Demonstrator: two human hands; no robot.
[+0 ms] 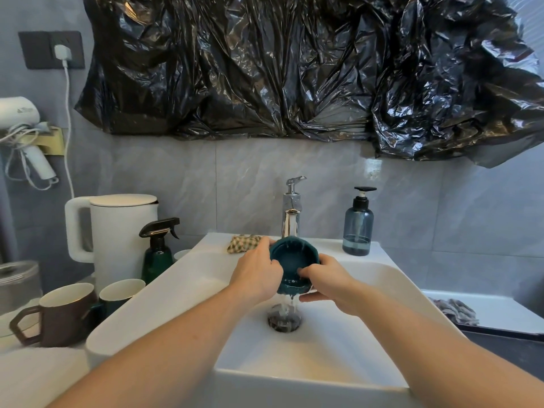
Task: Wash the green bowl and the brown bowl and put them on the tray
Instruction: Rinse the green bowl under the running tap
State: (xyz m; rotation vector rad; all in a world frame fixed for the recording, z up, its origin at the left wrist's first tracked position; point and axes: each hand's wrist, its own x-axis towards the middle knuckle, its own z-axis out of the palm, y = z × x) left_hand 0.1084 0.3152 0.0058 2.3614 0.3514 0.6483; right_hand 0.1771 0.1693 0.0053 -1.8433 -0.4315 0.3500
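The dark green bowl (291, 260) is tilted toward me over the white sink (182, 287), just below the chrome tap (291, 219). Water pours off its lower edge onto the drain (284, 320). My left hand (256, 275) grips its left rim, thumb inside. My right hand (323, 282) holds its lower right edge, with fingers reaching into the bowl. A brown cup (56, 315) and a green cup (120, 293) stand on the counter to the left. A white tray (500, 307) lies to the right of the sink.
A white kettle (117, 231) and a green spray bottle (157, 251) stand left of the sink. A checked cloth (243, 242) lies on the back rim. A blue soap dispenser (357, 228) stands right of the tap. A crumpled cloth (459, 310) lies on the tray.
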